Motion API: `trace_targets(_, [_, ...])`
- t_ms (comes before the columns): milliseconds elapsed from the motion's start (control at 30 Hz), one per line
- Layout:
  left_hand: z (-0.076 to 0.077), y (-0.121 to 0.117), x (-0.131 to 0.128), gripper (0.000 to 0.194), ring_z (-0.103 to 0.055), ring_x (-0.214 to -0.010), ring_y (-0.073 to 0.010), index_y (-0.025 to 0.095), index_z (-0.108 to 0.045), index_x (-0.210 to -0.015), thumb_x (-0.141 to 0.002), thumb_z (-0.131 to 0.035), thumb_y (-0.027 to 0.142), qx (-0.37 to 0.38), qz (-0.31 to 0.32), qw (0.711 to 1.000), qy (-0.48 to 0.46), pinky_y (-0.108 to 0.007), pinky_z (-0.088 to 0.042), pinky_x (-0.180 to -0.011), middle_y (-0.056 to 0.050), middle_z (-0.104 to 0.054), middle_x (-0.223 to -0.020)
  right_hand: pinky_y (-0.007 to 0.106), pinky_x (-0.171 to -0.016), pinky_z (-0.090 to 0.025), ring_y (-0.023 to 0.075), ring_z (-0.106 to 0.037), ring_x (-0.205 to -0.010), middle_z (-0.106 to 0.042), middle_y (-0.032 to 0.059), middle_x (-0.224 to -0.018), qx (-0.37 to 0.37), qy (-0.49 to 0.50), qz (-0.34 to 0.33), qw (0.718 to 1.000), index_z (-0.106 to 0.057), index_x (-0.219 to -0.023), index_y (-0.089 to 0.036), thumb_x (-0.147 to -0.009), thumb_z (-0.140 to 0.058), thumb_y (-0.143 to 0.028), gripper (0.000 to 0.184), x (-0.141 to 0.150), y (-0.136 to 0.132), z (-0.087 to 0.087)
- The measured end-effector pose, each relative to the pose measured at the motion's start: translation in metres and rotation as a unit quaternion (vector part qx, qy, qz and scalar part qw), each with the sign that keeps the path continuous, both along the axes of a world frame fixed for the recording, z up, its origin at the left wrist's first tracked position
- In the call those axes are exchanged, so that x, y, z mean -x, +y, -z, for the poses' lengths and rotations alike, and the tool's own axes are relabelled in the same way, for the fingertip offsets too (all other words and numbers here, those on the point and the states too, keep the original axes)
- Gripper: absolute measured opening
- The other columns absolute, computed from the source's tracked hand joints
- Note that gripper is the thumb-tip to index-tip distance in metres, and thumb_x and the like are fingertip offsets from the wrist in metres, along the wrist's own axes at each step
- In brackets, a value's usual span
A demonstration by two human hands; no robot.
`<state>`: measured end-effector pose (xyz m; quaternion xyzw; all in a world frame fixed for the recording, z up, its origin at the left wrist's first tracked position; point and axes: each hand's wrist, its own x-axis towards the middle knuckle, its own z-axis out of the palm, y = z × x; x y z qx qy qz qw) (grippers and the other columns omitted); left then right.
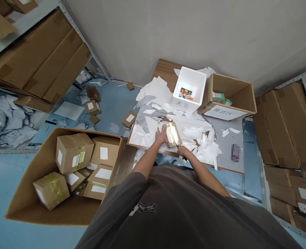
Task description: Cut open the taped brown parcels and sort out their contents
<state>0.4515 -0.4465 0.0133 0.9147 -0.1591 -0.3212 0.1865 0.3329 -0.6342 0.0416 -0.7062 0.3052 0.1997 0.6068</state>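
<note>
A small cardboard box [173, 134] with shiny yellowish tape along its top lies on the paper-strewn table in front of me. My left hand [161, 134] rests against its left side, fingers spread, partly over the edge. At the box's near right corner, my right hand [183, 151] is closed around a slim dark tool that looks like a box cutter [185, 158]. Its tip points at the taped near edge; most of the handle is hidden in my fist. Torn white paper [155, 91] surrounds the box.
A white foam bin [177, 92] and an open carton [250, 95], both holding small packs, stand at the table's back. To my left, a large open carton [18, 193] contains several taped boxes. Shelves with cartons flank both sides; small boxes [129, 118] lie on the blue floor.
</note>
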Motion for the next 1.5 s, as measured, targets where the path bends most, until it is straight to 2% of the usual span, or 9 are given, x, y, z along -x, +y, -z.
trace_targets(133, [-0.007,-0.002,-0.003,0.154,0.008,-0.165,-0.0553,0.032,-0.006,-0.177,-0.057,-0.100,0.056,-0.015,0.004,1.000,-0.002,-0.067,-0.025,-0.128,-0.009,0.004,-0.185,0.051,-0.066,-0.062,0.0370,-0.075,-0.068,-0.064,0.0089,-0.063,0.054,0.089,-0.087,0.991,-0.069,-0.096,-0.020,-0.086,-0.085,-0.037,0.025,0.018,-0.017,-0.009])
trace_targets(267, [-0.015,-0.011,0.013,0.152,0.001,-0.166,-0.0514,0.030,-0.004,-0.177,-0.061,-0.096,0.064,-0.054,0.026,0.997,-0.057,-0.064,-0.021,-0.130,-0.014,-0.003,-0.184,0.046,-0.083,-0.061,0.0332,-0.079,-0.087,-0.076,0.0154,-0.101,0.235,0.093,-0.220,0.942,-0.062,-0.121,-0.019,-0.104,-0.059,-0.058,0.042,0.025,-0.043,-0.022])
trace_targets(400, [-0.019,-0.029,0.045,0.136,-0.003,-0.166,-0.0519,0.022,-0.020,-0.176,-0.069,-0.086,0.075,-0.095,0.034,0.984,-0.145,-0.071,-0.006,-0.130,-0.025,-0.020,-0.179,0.043,-0.095,-0.057,0.0374,-0.073,-0.118,-0.074,0.0217,-0.124,0.354,0.077,-0.175,0.915,-0.052,-0.136,-0.015,-0.101,-0.055,-0.071,0.066,0.006,-0.052,-0.015])
trace_targets(600, [-0.021,-0.041,0.048,0.088,-0.027,-0.160,-0.0477,0.025,-0.057,-0.158,-0.078,-0.087,0.047,-0.009,0.251,0.957,-0.145,-0.066,-0.014,-0.130,-0.018,-0.046,-0.168,0.039,-0.095,-0.056,0.0357,-0.072,-0.120,-0.074,0.0208,-0.130,0.326,0.087,-0.145,0.930,-0.054,-0.132,-0.017,-0.091,-0.073,-0.068,0.068,-0.025,-0.056,0.012])
trace_targets(767, [-0.024,-0.056,0.022,0.045,-0.045,-0.151,-0.0363,0.024,-0.074,-0.132,-0.087,-0.078,0.024,-0.013,0.287,0.946,-0.152,-0.055,-0.024,-0.129,-0.016,-0.059,-0.155,0.037,-0.091,-0.054,0.0360,-0.072,-0.118,-0.075,0.0211,-0.127,0.339,0.085,-0.157,0.924,-0.052,-0.131,-0.018,-0.089,-0.078,-0.064,0.067,-0.038,-0.061,0.011])
trace_targets(1000, [-0.019,-0.062,0.046,0.077,-0.031,-0.163,-0.0376,0.019,-0.058,-0.147,-0.076,-0.088,0.025,-0.021,0.224,0.966,-0.131,-0.053,-0.027,-0.131,-0.017,-0.036,-0.176,0.029,-0.077,-0.053,0.0246,-0.075,-0.082,-0.075,0.0058,-0.087,0.267,-0.014,-0.158,0.950,-0.055,-0.123,-0.023,-0.114,-0.025,-0.057,0.046,0.008,-0.082,0.002])
trace_targets(1167, [-0.021,-0.065,0.046,0.079,-0.034,-0.162,-0.0378,0.019,-0.058,-0.143,-0.072,-0.091,0.025,-0.015,0.212,0.968,-0.134,-0.054,-0.025,-0.133,-0.019,-0.039,-0.174,0.024,-0.061,-0.044,0.0168,-0.060,-0.052,-0.065,-0.0032,-0.070,0.181,0.018,-0.279,0.943,-0.059,-0.113,-0.025,-0.114,-0.035,-0.047,0.032,0.042,-0.097,0.000])
trace_targets(1300, [-0.025,-0.070,0.036,0.079,-0.035,-0.162,-0.0365,0.019,-0.059,-0.141,-0.070,-0.093,0.026,-0.020,0.209,0.972,-0.109,-0.052,-0.028,-0.132,-0.018,-0.037,-0.175,0.023,-0.059,-0.039,0.0148,-0.055,-0.053,-0.062,-0.0017,-0.072,0.229,0.004,-0.297,0.927,-0.057,-0.099,-0.024,-0.114,-0.040,-0.042,0.029,0.032,-0.104,-0.006])
trace_targets(1500, [-0.028,-0.074,0.033,0.091,-0.035,-0.161,-0.0383,0.017,-0.053,-0.149,-0.070,-0.095,0.029,-0.055,0.230,0.966,-0.101,-0.052,-0.028,-0.132,-0.020,-0.035,-0.175,0.023,-0.048,-0.037,0.0133,-0.048,-0.041,-0.053,-0.0054,-0.061,0.115,0.045,-0.270,0.955,-0.050,-0.094,-0.025,-0.114,-0.037,-0.050,0.035,0.031,-0.105,-0.008])
